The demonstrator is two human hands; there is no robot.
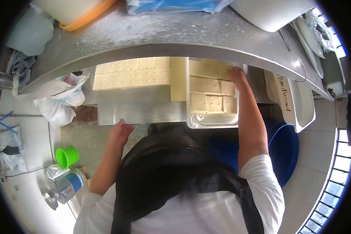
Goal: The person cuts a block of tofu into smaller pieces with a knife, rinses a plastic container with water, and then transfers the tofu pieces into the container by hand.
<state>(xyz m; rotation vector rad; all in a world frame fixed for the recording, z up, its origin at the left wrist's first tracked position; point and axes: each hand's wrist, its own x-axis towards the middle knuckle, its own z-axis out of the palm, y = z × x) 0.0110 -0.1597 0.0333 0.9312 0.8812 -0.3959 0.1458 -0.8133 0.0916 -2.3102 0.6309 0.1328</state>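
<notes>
My left hand (pixel 122 132) is open, its fingers apart at the front edge of a flat metal tray (pixel 140 105). Rows of pale cream tofu blocks (pixel 132 74), dotted with small dimples, stand along the tray's back half. To the right, a white plastic container (pixel 214 122) holds more tofu blocks in several rows, with clear liquid at its near end. My right hand (pixel 236 75) reaches over the container's right side, its fingers closed against a tofu block (pixel 224 73) in the back row. Part of that grip is hidden.
A metal counter (pixel 152 33) overhangs the trays, with a white powdery patch on it. White plastic bags (pixel 60 103) hang at left. A white tub with handwriting (pixel 302 105) sits at right, above a blue barrel (pixel 286 152). A green bucket (pixel 67 156) is low on the left.
</notes>
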